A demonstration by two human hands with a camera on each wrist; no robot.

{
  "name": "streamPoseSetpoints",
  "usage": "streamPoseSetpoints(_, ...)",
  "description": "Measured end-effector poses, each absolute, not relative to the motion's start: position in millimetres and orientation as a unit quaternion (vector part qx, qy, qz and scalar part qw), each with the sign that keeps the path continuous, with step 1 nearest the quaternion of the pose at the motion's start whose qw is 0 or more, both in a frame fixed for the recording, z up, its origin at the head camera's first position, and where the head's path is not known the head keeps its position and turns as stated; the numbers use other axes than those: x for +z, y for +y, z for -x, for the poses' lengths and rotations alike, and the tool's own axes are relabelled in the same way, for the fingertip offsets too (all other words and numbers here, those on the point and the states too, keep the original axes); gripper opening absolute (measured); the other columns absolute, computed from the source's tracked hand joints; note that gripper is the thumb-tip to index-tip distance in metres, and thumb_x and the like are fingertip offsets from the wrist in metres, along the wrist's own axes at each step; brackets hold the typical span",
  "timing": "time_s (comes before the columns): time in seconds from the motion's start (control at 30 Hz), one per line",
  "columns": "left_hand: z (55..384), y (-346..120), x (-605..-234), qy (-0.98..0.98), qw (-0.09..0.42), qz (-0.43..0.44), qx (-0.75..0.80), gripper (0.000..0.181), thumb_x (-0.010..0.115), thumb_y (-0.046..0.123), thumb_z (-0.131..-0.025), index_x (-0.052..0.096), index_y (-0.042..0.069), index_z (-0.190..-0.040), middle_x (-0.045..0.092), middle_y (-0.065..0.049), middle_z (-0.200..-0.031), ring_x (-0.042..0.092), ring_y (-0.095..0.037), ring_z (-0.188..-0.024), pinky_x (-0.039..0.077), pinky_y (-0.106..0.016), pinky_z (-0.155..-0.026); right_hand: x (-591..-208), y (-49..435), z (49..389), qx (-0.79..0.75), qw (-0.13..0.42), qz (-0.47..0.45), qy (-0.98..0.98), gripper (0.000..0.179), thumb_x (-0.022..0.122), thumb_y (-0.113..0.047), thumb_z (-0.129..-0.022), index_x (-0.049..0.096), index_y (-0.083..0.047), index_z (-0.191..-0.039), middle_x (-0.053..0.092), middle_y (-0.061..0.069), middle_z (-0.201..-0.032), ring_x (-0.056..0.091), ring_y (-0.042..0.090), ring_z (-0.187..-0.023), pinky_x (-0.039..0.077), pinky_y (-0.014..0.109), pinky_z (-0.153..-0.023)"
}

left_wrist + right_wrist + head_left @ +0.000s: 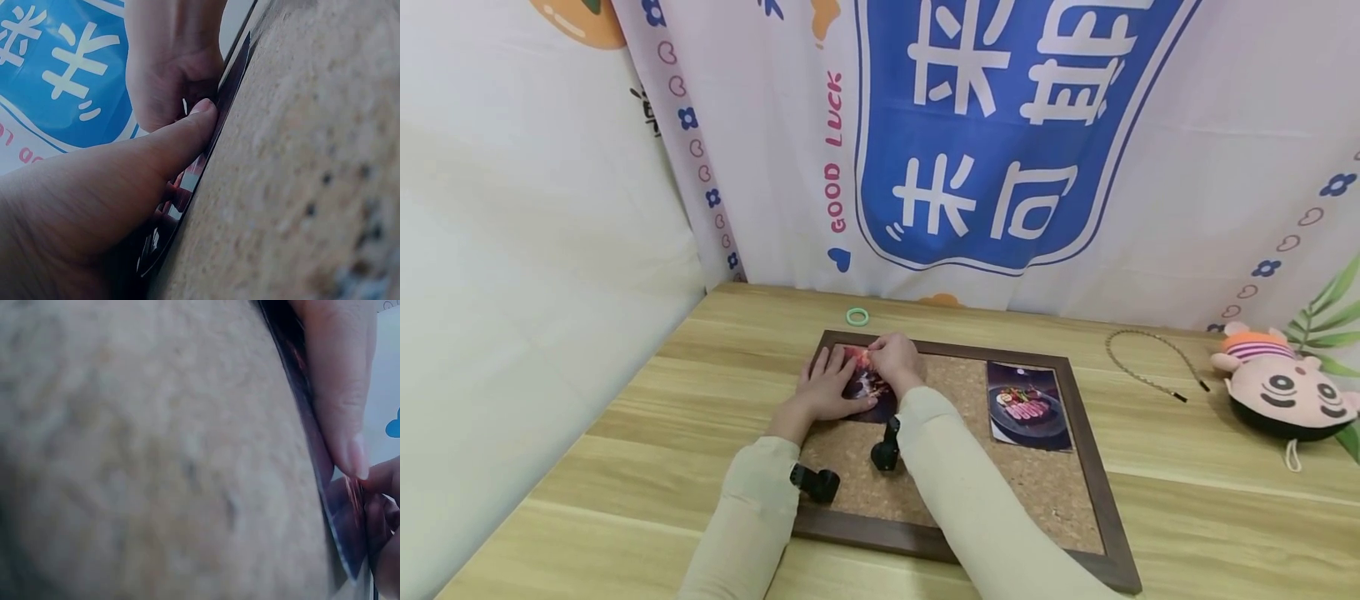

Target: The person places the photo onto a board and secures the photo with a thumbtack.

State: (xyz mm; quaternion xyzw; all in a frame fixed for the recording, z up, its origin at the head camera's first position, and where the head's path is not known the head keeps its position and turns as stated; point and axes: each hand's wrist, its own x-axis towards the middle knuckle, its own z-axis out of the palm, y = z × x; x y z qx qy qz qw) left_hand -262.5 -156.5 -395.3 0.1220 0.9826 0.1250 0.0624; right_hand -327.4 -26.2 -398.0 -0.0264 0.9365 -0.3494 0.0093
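Observation:
My left hand [835, 387] lies with spread fingers on a dark red-and-purple photo [868, 392], pressing it against a cork board [925, 492] in a brown frame. Curled at the photo's upper right edge, my right hand [897, 362] pinches something small, which looks like a pushpin; the fingertips mostly hide it. In the left wrist view, the left thumb [181, 134] rests on the photo near the right hand [172, 69]. The right wrist view has the right hand's curled fingers [384, 512] beside the photo's raised edge [344, 531].
A food photo [1028, 408] with a small white dot at its top is on the board's right side. A green ring [857, 317] lies behind the frame. To the right are a braided band [1150, 379] and a plush toy [1285, 383] near green leaves.

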Motion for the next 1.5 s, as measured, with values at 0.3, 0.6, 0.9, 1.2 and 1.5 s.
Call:
streamPoseSetpoints(0.3, 262.3, -156.5, -393.8, 0.982, 0.060, -0.128, 0.122, 0.080, 0.046, 0.057, -0.079, 0.022, 0.007, -0.137, 0.006, -0.019, -0.141, -0.001, -0.036, -0.126, 0.003, -0.054, -0.095, -394.0, -25.7, 326.9, -0.348, 0.026, 0.022, 0.937, 0.011, 0.057, -0.027, -0.079, 0.068, -0.025, -0.080, 0.059, -0.009, -0.080, 0.052, 0.012, -0.066, 0.040, 0.029, -0.053)
streamPoseSetpoints(0.6, 264.9, -157.6, -395.6, 0.983, 0.057, -0.130, 0.119, 0.081, 0.047, 0.057, -0.079, 0.022, 0.006, -0.137, 0.006, -0.020, -0.141, 0.000, -0.036, -0.126, 0.004, -0.055, -0.095, -392.1, -24.1, 328.5, -0.340, 0.036, 0.041, 0.939, 0.013, 0.056, -0.026, -0.080, 0.068, -0.023, -0.085, 0.059, -0.007, -0.087, 0.052, 0.012, -0.071, 0.041, 0.029, -0.057)
streamPoseSetpoints(0.9, 263.8, -156.6, -396.4, 0.982, 0.066, -0.126, 0.121, 0.082, 0.045, 0.058, -0.079, 0.019, 0.008, -0.138, 0.005, -0.017, -0.141, -0.002, -0.035, -0.127, 0.003, -0.054, -0.095, -402.8, -15.5, 332.3, -0.346, 0.018, 0.102, 0.933, 0.016, 0.056, -0.030, -0.083, 0.068, -0.022, -0.089, 0.061, -0.005, -0.093, 0.054, 0.014, -0.085, 0.042, 0.032, -0.071)
streamPoseSetpoints(1.2, 265.4, -157.9, -397.6, 0.980, 0.075, -0.117, 0.143, 0.084, 0.045, 0.060, -0.078, 0.018, 0.008, -0.138, 0.003, -0.016, -0.142, -0.005, -0.032, -0.127, 0.000, -0.055, -0.095, -405.9, -13.9, 332.7, -0.365, -0.014, 0.121, 0.923, 0.017, 0.057, -0.030, -0.082, 0.068, -0.025, -0.094, 0.061, -0.006, -0.101, 0.053, 0.014, -0.094, 0.041, 0.033, -0.076)
streamPoseSetpoints(1.5, 268.1, -159.6, -399.9, 0.980, 0.077, -0.116, 0.143, 0.086, 0.045, 0.062, -0.076, 0.018, 0.009, -0.138, 0.002, -0.015, -0.142, -0.007, -0.031, -0.127, 0.000, -0.054, -0.095, -406.9, -15.4, 334.8, -0.381, -0.014, 0.103, 0.919, 0.009, 0.059, -0.026, -0.081, 0.067, -0.023, -0.081, 0.061, -0.008, -0.085, 0.053, 0.012, -0.076, 0.041, 0.030, -0.066)
